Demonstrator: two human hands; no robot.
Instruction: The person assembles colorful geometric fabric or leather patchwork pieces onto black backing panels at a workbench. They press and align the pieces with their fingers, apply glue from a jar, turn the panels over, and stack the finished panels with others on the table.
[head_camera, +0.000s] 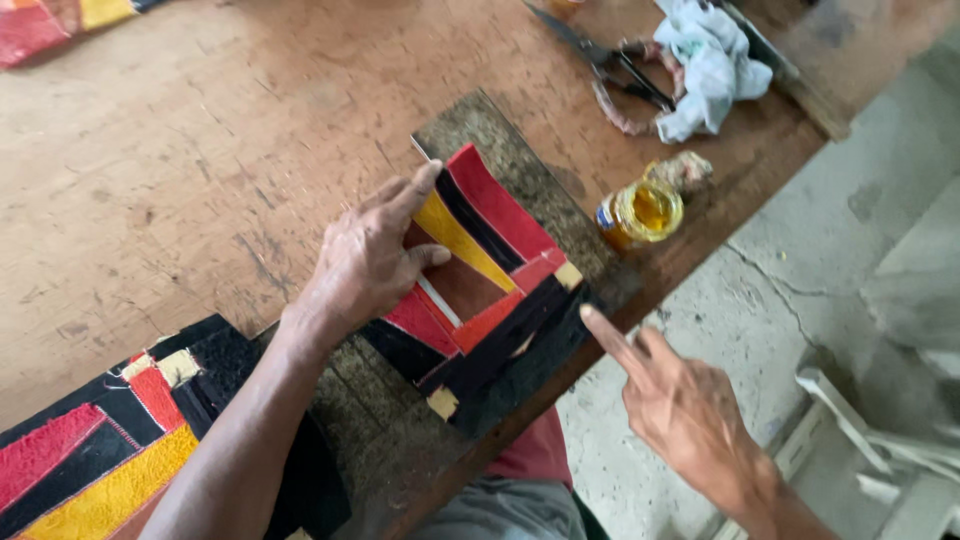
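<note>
Head view: left hand presses flat on the patchwork piece, mid-gluing; right hand, forefinger out, holds nothing, next needing glue from the jar

Patchwork frame on board, jar to its right

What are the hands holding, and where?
Nothing is gripped. The left hand presses flat on the red, yellow and black patchwork piece, fingers on its yellow strip. The right hand touches its black edge with one fingertip.
</note>
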